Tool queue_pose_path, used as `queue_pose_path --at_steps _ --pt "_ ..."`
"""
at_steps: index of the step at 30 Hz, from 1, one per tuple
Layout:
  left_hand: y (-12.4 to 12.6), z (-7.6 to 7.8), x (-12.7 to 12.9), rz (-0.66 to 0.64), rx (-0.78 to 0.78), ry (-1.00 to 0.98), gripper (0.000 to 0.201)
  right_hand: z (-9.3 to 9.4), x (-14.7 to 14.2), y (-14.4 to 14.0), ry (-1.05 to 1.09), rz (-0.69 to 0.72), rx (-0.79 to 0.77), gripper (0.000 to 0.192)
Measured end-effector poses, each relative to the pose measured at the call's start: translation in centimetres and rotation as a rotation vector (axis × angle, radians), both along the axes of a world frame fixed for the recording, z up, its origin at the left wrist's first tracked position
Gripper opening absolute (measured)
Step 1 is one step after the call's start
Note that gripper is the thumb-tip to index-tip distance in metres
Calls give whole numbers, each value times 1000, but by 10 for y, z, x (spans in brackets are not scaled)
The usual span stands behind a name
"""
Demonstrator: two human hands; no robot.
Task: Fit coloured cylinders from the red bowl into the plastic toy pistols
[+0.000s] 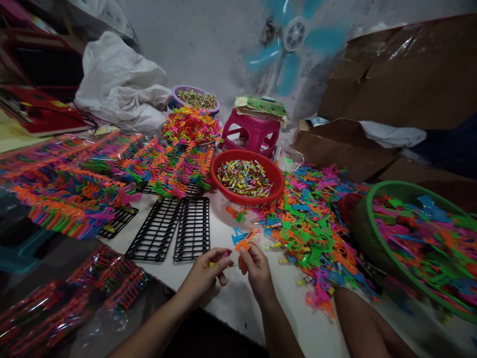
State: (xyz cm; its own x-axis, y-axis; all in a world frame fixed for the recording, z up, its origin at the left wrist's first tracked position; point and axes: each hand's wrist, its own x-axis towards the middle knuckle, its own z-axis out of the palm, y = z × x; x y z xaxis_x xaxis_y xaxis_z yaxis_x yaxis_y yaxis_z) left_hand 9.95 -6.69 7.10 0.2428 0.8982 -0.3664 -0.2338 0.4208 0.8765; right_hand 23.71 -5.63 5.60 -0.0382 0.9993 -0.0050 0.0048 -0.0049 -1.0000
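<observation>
Closest to me, my left hand [204, 274] is curled, its fingertips pinching a small pink piece [225, 253]. Just beside it, my right hand [256, 268] grips an orange plastic toy [246, 243] between thumb and fingers, holding it upright over the white table [238, 303]. The two hands nearly meet, and the pink piece sits right next to the orange toy. A blue plastic toy [237, 233] lies on the table just behind them.

To my lower left I see clear bags of packed toys [74, 298], mostly red and orange. A knee [361, 323] pokes in at the lower right.

Further out, two black plastic racks [179, 228] lie side by side on the table to the left of my hands. On the right, a loose heap of coloured toys [309, 223] spreads over the table, touching a green basket [368, 238] that is filled with more of the same.

Straight ahead stands a red bowl [276, 189] holding small wrapped candies [244, 176]. Left of it, rows of assembled toys [112, 174] run across more racks.

Beyond the bowl sits a pink stool [250, 134] with a green packet [263, 105] on top, a basin heaped with toys [192, 124], and a purple bowl [179, 92] of candies. At the back I see a white sack [119, 79], cardboard boxes [402, 74] and a spinning blue fan [294, 40] against the wall.
</observation>
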Motion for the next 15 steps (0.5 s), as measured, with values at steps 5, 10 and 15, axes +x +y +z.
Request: queue_pose_path --at_steps 5,10,15 --pt "1 3 1 -29 28 9 37 1 -4 -8 -87 12 29 28" --pt "1 -1 0 -31 142 77 37 4 -4 -12 -174 12 72 26" --pt "1 5 -1 -167 133 54 40 8 -2 -12 -183 -10 101 26"
